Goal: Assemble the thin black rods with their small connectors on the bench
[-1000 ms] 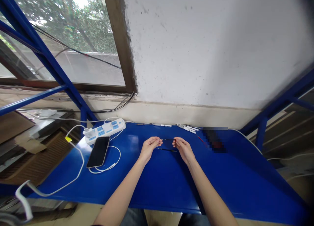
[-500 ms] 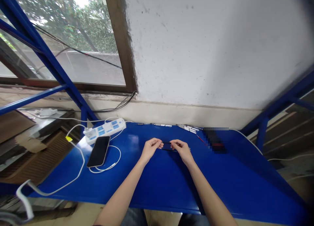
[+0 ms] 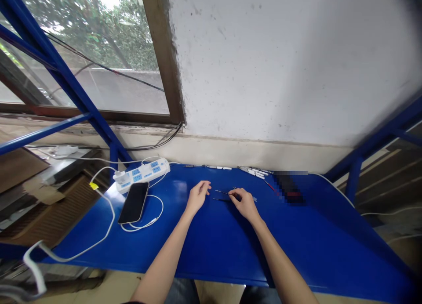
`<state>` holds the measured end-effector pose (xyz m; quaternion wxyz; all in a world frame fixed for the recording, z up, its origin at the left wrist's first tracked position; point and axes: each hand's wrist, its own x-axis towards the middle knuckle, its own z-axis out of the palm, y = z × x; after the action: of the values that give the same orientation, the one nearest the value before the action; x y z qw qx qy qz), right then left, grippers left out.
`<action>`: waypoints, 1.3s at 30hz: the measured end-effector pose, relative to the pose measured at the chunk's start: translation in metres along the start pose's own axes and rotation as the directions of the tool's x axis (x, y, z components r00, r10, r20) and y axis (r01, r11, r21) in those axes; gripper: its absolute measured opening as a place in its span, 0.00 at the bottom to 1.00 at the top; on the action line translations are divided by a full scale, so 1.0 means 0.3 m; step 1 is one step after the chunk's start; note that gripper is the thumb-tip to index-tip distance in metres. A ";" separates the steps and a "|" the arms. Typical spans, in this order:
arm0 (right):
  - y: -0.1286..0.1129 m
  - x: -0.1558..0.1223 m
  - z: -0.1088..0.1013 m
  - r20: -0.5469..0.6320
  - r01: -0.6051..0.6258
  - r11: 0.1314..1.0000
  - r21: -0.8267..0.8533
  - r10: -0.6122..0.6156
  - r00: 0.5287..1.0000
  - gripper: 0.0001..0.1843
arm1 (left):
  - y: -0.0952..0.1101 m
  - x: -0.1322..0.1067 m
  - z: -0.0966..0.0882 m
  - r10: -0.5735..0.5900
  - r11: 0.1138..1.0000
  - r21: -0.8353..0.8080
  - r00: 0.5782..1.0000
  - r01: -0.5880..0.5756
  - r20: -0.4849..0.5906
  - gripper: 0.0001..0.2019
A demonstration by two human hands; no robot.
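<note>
My right hand (image 3: 244, 202) pinches a thin, dark pen-like stick (image 3: 223, 192), whose narrow tip points left toward my other hand. Just below it, a second slim dark stick (image 3: 217, 199) lies on the blue table, its right end hidden behind my right hand. A clear, slender piece (image 3: 255, 199) shows at the right side of that hand. My left hand (image 3: 198, 196) hovers over the table to the left of the tip, fingers apart, with nothing visible in it.
Along the wall lie several white pens (image 3: 255, 172) and a red stick (image 3: 269, 186), beside a blurred dark pouch (image 3: 290, 190). At left are a phone (image 3: 133, 203), a power strip (image 3: 141, 174) and white cables (image 3: 161, 207). Blue frame posts (image 3: 354, 176) flank the table (image 3: 224, 251).
My hands were close together on the dark stick. The left has let go and drawn back left, leaving the stick in my right hand with its tip exposed.
</note>
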<state>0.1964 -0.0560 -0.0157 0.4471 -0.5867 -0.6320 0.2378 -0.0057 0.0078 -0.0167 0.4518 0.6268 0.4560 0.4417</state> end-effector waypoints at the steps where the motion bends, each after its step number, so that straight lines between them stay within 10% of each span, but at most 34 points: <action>1: 0.005 0.001 0.000 -0.007 -0.004 1.000 -0.022 0.004 1.000 0.08 | -0.006 0.004 -0.014 0.033 0.995 0.097 0.999 -0.029 -0.042 0.12; 6: 0.033 0.001 0.016 -0.011 -0.004 0.988 -0.152 0.003 1.000 0.08 | -0.032 0.006 -0.056 0.165 0.829 0.552 0.982 -0.089 -0.089 0.08; 11: 0.055 -0.005 0.039 0.018 0.019 0.980 -0.198 -0.016 1.000 0.09 | -0.042 -0.003 -0.047 0.172 0.740 0.665 0.984 -0.098 -0.046 0.09; 30: 0.034 -0.014 0.045 0.119 0.098 0.964 -0.249 -0.070 0.990 0.06 | -0.035 -0.012 -0.033 0.146 0.668 0.735 0.989 -0.112 0.018 0.08; 39: 0.018 -0.018 0.044 0.157 0.155 0.953 -0.260 -0.116 0.981 0.06 | -0.017 -0.021 0.002 0.211 0.887 0.420 0.977 -0.193 0.003 0.07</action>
<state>0.1878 -0.0571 -0.0281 0.3324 -0.5793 -0.7272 0.1585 -0.0071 0.0025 -0.0225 0.2489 0.7433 0.4818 0.3916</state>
